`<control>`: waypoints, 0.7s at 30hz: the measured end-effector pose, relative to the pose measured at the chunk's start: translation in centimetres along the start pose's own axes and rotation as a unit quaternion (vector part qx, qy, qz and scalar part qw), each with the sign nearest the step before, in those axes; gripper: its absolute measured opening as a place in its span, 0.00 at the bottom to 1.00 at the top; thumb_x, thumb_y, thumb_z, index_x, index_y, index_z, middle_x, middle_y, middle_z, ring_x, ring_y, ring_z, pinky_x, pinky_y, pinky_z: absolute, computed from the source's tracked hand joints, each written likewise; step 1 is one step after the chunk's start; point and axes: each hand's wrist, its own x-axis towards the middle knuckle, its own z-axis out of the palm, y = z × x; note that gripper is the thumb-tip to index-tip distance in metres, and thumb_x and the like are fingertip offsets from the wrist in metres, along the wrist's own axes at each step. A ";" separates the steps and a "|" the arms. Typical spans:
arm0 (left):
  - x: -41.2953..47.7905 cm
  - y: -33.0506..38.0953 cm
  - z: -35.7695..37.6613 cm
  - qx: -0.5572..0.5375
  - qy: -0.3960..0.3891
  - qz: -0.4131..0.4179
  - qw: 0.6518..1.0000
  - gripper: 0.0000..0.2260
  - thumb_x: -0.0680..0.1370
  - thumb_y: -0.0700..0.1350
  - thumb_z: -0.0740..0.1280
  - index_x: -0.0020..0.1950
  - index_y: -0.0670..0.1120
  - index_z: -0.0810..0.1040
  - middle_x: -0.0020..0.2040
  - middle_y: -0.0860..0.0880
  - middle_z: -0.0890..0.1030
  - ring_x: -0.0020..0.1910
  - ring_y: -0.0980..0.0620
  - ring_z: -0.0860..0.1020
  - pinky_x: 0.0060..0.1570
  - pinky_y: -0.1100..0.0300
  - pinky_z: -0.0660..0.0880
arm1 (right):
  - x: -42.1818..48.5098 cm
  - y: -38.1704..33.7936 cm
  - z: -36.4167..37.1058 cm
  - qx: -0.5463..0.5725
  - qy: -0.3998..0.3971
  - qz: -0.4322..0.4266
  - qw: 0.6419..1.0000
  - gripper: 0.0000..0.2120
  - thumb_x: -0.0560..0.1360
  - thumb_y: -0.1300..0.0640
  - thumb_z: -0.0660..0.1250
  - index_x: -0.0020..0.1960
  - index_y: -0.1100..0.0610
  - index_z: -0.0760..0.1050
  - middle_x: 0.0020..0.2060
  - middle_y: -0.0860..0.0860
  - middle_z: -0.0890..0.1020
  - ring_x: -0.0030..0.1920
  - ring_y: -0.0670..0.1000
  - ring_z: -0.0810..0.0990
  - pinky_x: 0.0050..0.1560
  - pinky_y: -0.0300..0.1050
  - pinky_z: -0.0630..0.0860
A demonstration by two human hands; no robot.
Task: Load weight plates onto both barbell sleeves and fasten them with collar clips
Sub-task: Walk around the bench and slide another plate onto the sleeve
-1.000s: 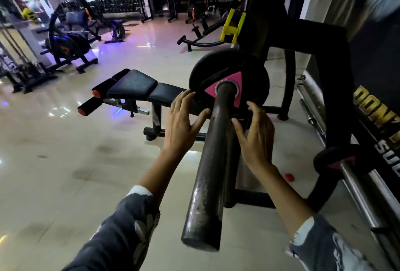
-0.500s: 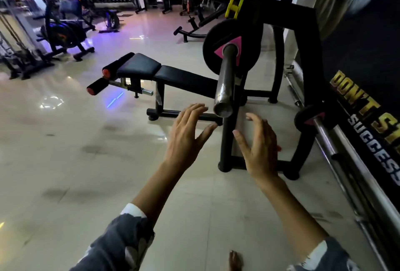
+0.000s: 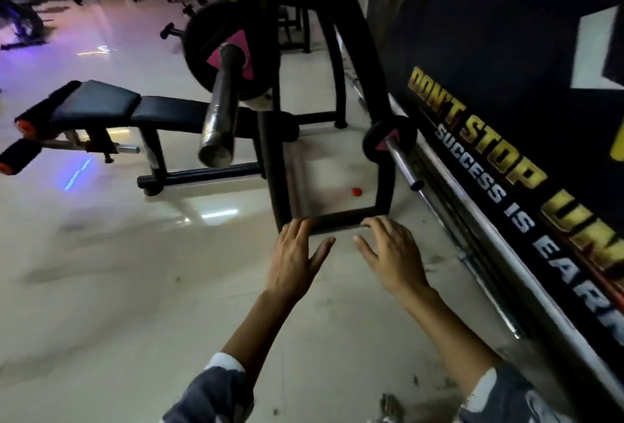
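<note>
A black weight plate [image 3: 202,41] with a pink triangle mark sits on the steel barbell sleeve [image 3: 221,108], which points toward me from the black rack [image 3: 358,61]. No collar clip shows on the sleeve. My left hand [image 3: 293,260] and my right hand [image 3: 391,253] hover empty over the floor, fingers spread, well short of the sleeve's end. A smaller black plate [image 3: 393,137] with a pink mark sits on a second chrome bar [image 3: 403,166] low by the wall.
A black padded bench [image 3: 128,108] with orange-tipped rollers stands to the left. The rack's base frame [image 3: 341,216] lies just beyond my fingers, with a small red object [image 3: 356,191] on the floor inside it. Long chrome bars [image 3: 499,253] run along the lettered wall on the right.
My hands came off the plate and drew back from the sleeve. The view has pulled away and tilted down, so the loaded plate is now farther off.
</note>
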 end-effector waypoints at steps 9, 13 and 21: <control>12.1 4.9 15.8 0.019 -0.085 0.022 0.996 0.16 0.76 0.54 0.66 0.57 0.44 0.74 0.52 0.45 0.79 0.52 0.43 0.77 0.49 0.51 0.74 | 7.5 18.5 -1.3 -0.103 -0.092 0.074 0.988 0.16 0.77 0.51 0.61 0.59 0.60 0.73 0.55 0.57 0.78 0.56 0.58 0.76 0.57 0.50 0.69; 19.6 5.4 24.2 0.053 -0.120 -0.005 0.991 0.17 0.76 0.54 0.65 0.57 0.42 0.75 0.52 0.44 0.79 0.52 0.42 0.76 0.50 0.50 0.72 | 13.8 27.6 -0.8 -0.110 -0.097 0.071 0.987 0.14 0.75 0.51 0.63 0.55 0.60 0.75 0.50 0.57 0.80 0.51 0.59 0.78 0.52 0.50 0.71; 33.6 0.5 36.1 -0.030 -0.099 -0.161 0.981 0.18 0.76 0.51 0.66 0.61 0.42 0.72 0.58 0.43 0.76 0.58 0.42 0.74 0.55 0.50 0.71 | 29.9 40.3 5.5 -0.059 -0.098 0.085 0.990 0.15 0.77 0.47 0.61 0.56 0.57 0.72 0.53 0.53 0.79 0.52 0.55 0.77 0.51 0.48 0.72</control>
